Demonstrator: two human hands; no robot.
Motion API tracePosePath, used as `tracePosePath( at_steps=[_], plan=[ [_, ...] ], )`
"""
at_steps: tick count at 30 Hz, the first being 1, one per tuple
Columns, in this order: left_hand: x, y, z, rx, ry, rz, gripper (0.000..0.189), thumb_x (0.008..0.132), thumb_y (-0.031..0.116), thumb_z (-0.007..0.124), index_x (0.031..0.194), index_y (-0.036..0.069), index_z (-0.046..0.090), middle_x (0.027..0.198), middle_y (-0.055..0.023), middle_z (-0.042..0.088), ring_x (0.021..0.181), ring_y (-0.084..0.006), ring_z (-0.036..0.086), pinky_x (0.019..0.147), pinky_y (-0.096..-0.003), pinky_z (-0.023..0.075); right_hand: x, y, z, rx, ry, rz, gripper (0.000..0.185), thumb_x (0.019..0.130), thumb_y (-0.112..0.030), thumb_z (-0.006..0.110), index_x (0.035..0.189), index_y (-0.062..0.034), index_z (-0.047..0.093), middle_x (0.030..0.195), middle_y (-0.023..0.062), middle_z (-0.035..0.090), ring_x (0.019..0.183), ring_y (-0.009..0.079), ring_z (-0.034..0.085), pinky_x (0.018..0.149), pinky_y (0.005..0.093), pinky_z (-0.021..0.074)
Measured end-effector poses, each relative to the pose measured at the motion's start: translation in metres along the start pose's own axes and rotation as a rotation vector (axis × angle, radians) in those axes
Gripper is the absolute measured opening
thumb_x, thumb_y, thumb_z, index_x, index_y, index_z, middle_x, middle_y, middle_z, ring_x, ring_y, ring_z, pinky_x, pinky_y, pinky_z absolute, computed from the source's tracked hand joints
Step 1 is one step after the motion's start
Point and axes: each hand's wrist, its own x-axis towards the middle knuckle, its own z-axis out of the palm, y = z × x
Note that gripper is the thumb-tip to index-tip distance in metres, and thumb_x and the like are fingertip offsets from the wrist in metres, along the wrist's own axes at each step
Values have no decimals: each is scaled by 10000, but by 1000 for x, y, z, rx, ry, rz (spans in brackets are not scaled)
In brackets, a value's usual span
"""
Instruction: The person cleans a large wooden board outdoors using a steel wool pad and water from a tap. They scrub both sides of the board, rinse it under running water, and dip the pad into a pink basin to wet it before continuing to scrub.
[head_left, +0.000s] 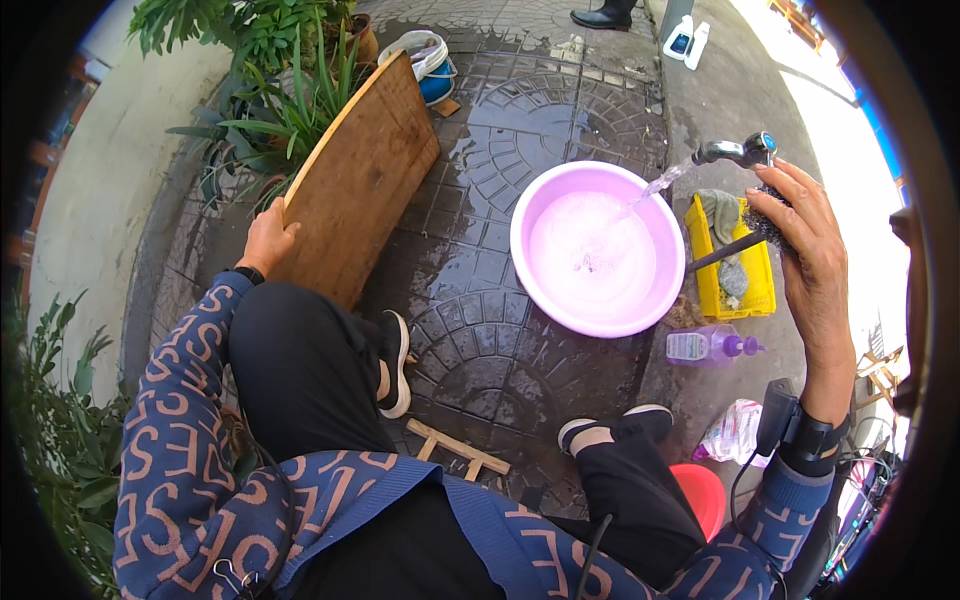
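Observation:
My left hand (270, 238) grips the near edge of a wet wooden board (367, 172), which stands tilted on the paving. Off to the right, my right hand (810, 225) is at the metal tap (739, 152), fingers against its handle end. A dark mesh scouring pad (766, 219) is tucked under those fingers, partly hidden by them. Water (664, 180) runs from the spout into a pink plastic basin (600, 324) holding foamy water. A yellow plastic basket (754, 274) with grey cloths (721, 217) stands below my right hand.
A purple pump bottle (701, 346) lies beside the basin. Potted plants (300, 112) and a bucket (431, 67) are behind the board. Near my feet are a small wooden stool (459, 448) and red basin (701, 495). Another person's boot (604, 16) and white bottles (685, 43) appear far off.

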Motion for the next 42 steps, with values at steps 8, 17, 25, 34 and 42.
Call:
tracePosePath(
  at_steps=[8, 17, 25, 34, 42],
  plan=[
    [-2, 3, -2, -44, 22, -1, 398, 784, 175, 750, 1065, 15, 519, 910, -278, 651, 931, -487, 602, 765, -541, 478, 9, -1, -1, -65, 46, -39, 393, 794, 79, 640, 1128, -114, 716, 1227, 64, 667, 1200, 280, 596, 1025, 413, 488],
    [-3, 6, -6, -53, 23, -3, 389, 783, 171, 752, 1050, 1, 525, 908, -284, 650, 931, -489, 600, 769, -549, 474, 14, -1, 1, -64, 62, -24, 457, 769, 106, 642, 1163, -121, 695, 1244, 66, 660, 1185, 289, 604, 1007, 407, 496],
    [-3, 5, -4, -43, 11, -1, 401, 789, 170, 749, 1061, 1, 507, 897, -281, 649, 920, -489, 600, 766, -551, 476, 18, 6, 4, -47, 19, -13, 485, 772, 110, 641, 1191, -131, 677, 1262, 70, 650, 1178, 288, 601, 1011, 400, 491],
    [-6, 11, -10, -52, -16, -13, 343, 809, 179, 720, 981, 8, 476, 879, -267, 652, 900, -474, 610, 771, -556, 472, 18, 9, 3, 22, 19, 85, 510, 728, 54, 730, 1199, -132, 666, 1260, 68, 646, 1180, 285, 596, 1018, 387, 496],
    [-7, 14, -8, -92, -22, -10, 364, 796, 165, 738, 1007, 22, 478, 891, -269, 642, 916, -483, 599, 761, -547, 474, 45, 2, 8, 33, 67, 133, 439, 740, -59, 775, 1163, -79, 664, 1040, 108, 666, 979, 267, 619, 854, 386, 506]
  ],
)
